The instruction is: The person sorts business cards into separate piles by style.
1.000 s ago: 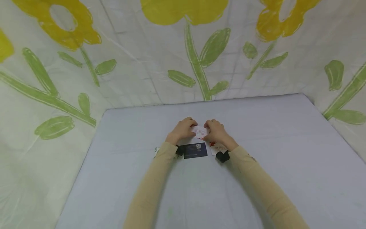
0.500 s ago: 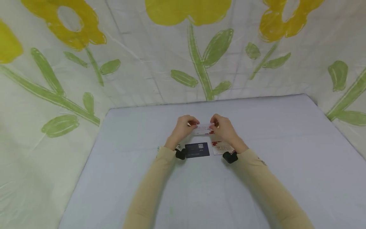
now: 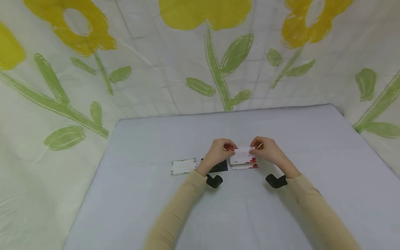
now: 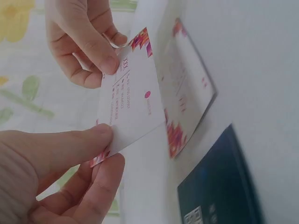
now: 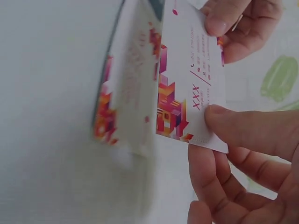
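Between my two hands is a white business card (image 3: 242, 156) with red and orange corner patterns and printed text. My left hand (image 3: 219, 152) pinches its left end between thumb and fingers. The right hand (image 3: 267, 151) pinches the other end the same way. In the left wrist view the held card (image 4: 135, 98) is raised off the table, tilted. Just below it, a similar patterned card (image 3: 245, 167) lies on the table, partly covered by the held one. The right wrist view shows this lying card (image 5: 124, 79) a short gap away from the held card (image 5: 182, 79).
A dark business card (image 3: 220, 167) lies left of the patterned one, partly behind my left hand. Farther left is a white card with a leafy green border (image 3: 183, 166). All lie on a pale table (image 3: 150, 139) backed by a flower-printed cloth (image 3: 156, 69).
Both hands have carried the held card rightward and nearer, from behind the dark card to above the lying patterned card. The leafy-bordered card has come into full view.
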`<state>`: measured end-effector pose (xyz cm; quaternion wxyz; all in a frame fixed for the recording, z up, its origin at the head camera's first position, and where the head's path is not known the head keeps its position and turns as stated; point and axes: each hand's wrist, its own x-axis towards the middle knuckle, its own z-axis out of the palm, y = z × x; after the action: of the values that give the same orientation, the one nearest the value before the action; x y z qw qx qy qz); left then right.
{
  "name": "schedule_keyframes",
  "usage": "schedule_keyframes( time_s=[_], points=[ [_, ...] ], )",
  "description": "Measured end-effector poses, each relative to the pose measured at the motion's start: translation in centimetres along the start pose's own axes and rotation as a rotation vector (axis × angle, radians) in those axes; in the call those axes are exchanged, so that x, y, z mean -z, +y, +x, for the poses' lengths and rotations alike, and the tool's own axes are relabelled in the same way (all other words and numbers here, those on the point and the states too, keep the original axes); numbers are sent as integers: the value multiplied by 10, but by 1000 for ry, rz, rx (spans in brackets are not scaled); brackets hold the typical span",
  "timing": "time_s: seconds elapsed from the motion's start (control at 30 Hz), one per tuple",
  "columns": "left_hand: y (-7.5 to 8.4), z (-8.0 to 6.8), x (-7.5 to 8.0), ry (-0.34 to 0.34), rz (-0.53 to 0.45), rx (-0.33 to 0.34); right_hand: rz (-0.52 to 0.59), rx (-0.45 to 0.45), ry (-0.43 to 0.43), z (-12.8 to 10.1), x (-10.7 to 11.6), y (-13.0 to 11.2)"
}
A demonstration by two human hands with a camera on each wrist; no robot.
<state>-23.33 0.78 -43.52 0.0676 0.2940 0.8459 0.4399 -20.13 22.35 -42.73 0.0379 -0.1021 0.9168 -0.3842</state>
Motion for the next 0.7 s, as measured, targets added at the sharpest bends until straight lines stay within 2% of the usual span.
schedule_keyframes(
  time_s=[0.17,0.4,0.57,0.7],
  points=[
    [-1,-2,-9,-34,50,51,5,-30,-4,-3,-6,5],
    [-4,-4,-19,-51,96,69,-35,-52,-29,-4,-11,6],
    [-3,-6,-24,-46,151,74,-67,-68,-39,-4,-15,5],
    [0,-8,-27,-29,244,73,-91,-68,-41,-4,-17,5]
  ],
)
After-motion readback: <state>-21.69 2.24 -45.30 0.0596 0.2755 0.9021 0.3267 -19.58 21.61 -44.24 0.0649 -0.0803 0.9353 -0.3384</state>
